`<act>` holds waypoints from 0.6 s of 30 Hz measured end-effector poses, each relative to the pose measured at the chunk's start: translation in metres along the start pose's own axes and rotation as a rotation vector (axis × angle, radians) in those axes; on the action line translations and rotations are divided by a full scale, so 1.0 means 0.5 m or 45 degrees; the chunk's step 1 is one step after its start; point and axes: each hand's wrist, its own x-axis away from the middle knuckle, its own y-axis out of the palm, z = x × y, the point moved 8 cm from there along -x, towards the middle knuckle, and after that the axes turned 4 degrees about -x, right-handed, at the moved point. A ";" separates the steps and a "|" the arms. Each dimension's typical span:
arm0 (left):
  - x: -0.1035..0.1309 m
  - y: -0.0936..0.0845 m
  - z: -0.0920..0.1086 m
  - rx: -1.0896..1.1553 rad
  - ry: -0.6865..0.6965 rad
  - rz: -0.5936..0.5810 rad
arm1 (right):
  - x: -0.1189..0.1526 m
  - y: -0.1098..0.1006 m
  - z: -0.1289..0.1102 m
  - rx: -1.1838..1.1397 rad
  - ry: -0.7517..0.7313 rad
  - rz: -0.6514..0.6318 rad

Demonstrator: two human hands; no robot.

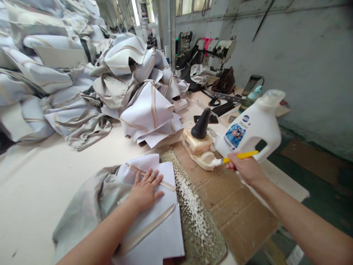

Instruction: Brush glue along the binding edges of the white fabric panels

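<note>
1. Left hand (145,189): flat, fingers spread, pressing on the white fabric piece (154,221) beneath it.
2. Right hand (244,168): closed around a yellow-handled brush (237,157); its bristle tip sits at the glue tub (199,151), left of that hand.
3. White jug (252,127): just behind the right hand.

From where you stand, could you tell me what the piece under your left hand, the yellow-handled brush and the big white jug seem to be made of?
Piece under the left hand: matte white sheet with tan tape strips, probably stiff fabric or paper backing. Brush in the right hand: glossy yellow handle, likely plastic. Jug: smooth white moulded plastic with a printed label.
</note>
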 end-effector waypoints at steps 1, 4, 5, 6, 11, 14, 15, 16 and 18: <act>-0.001 -0.007 0.002 -0.001 0.011 -0.020 | 0.006 0.000 -0.001 0.014 0.020 -0.010; -0.007 -0.055 0.001 -0.060 0.067 -0.003 | 0.032 0.011 -0.015 0.142 -0.024 -0.099; -0.011 -0.079 -0.008 -0.095 0.067 0.038 | 0.045 0.021 -0.022 0.184 -0.079 -0.181; -0.015 -0.104 -0.025 -0.131 0.040 0.085 | 0.059 0.032 -0.027 0.210 -0.126 -0.278; -0.029 -0.145 -0.172 -0.101 -0.316 0.038 | 0.102 0.030 -0.007 0.191 -0.068 -0.464; -0.035 -0.123 -0.211 -0.015 -0.342 -0.043 | 0.087 0.010 0.005 0.147 -0.065 -0.338; -0.037 -0.118 -0.214 -0.002 -0.335 -0.050 | 0.079 0.005 0.008 0.120 -0.070 -0.276; -0.040 -0.115 -0.215 0.008 -0.329 -0.058 | 0.071 0.002 0.012 0.080 -0.066 -0.214; -0.047 -0.115 -0.218 0.035 -0.335 -0.082 | 0.056 0.002 0.023 0.007 -0.033 -0.119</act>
